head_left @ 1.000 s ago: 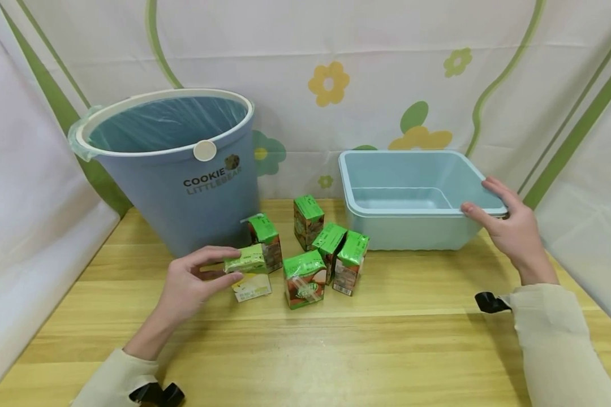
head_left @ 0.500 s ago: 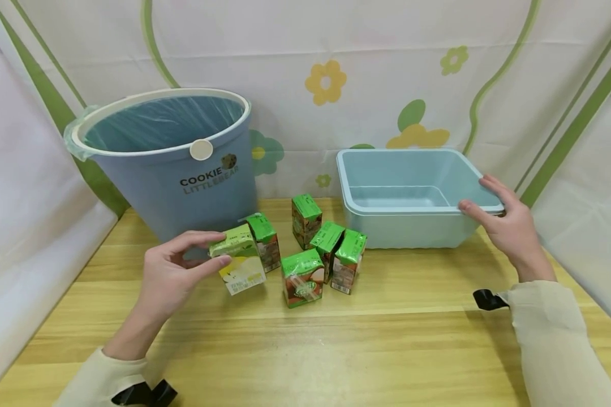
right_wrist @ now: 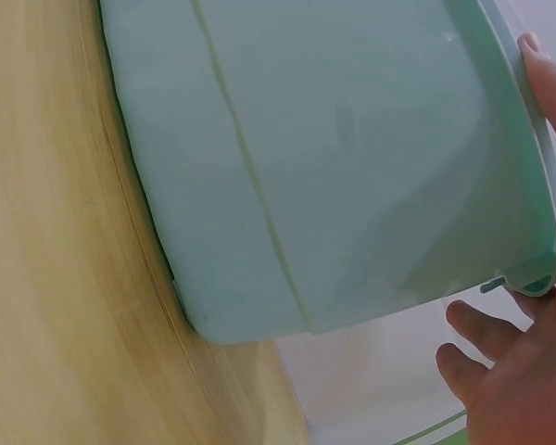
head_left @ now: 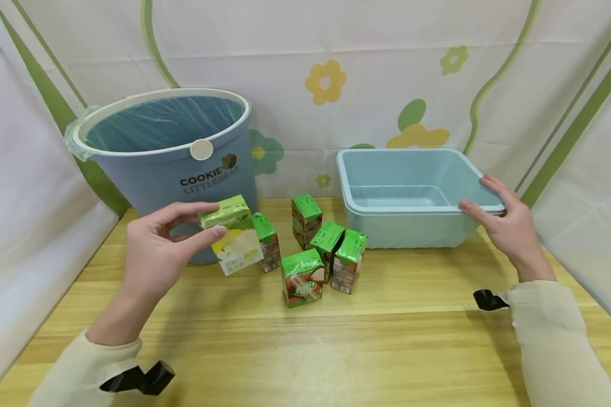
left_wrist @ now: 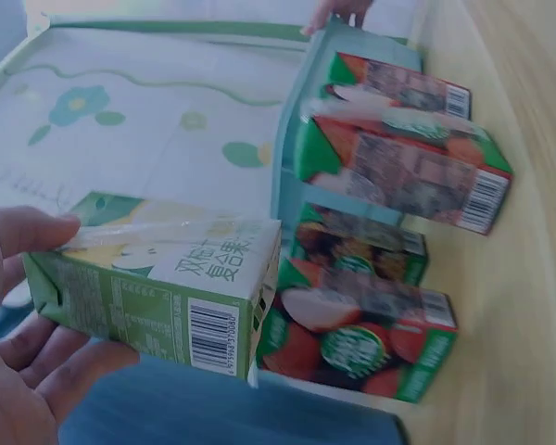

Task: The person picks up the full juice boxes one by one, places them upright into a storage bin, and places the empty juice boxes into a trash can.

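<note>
The left hand (head_left: pixel 155 243) pinches a small pale-green-and-yellow boxy paper drink carton (head_left: pixel 237 243) between thumb and fingers; the right hand (head_left: pixel 509 226) grips the right end of a light-blue rectangular plastic tub (head_left: pixel 412 229), thumb over its rim. Within the last second the carton has risen, tilted, off the wooden worktop (head_left: pixel 326 350), so it seems free to be carried. Behind it, near the worktop's far left corner, stands a blue plastic bin (head_left: pixel 158 181); five red-brown, green-topped paper boxes (head_left: pixel 302 282) stand mid-worktop; the tub sits toward the far right corner.
</note>
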A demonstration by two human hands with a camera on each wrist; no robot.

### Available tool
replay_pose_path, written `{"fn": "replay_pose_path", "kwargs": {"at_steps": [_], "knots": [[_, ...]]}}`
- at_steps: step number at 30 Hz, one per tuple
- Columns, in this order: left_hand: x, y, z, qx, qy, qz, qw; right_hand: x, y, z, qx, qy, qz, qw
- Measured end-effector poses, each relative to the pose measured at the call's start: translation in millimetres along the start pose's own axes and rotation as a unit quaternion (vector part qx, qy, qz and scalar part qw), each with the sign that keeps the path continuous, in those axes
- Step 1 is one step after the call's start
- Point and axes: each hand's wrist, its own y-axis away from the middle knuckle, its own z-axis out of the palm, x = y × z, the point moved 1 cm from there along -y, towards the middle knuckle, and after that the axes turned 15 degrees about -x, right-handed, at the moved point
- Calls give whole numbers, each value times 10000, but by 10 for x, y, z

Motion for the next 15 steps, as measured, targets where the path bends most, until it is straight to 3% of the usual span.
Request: {"fn": "replay_pose_path", "kwargs": {"at_steps": [5,15], "knots": [[132,-85,52,20,-185,-192,9996,23,-2,-15,35,-22,-4,10000],[330,-291,190,98,-90,28,9999,20,-19,-3,-12,-36,1,10000]]}}
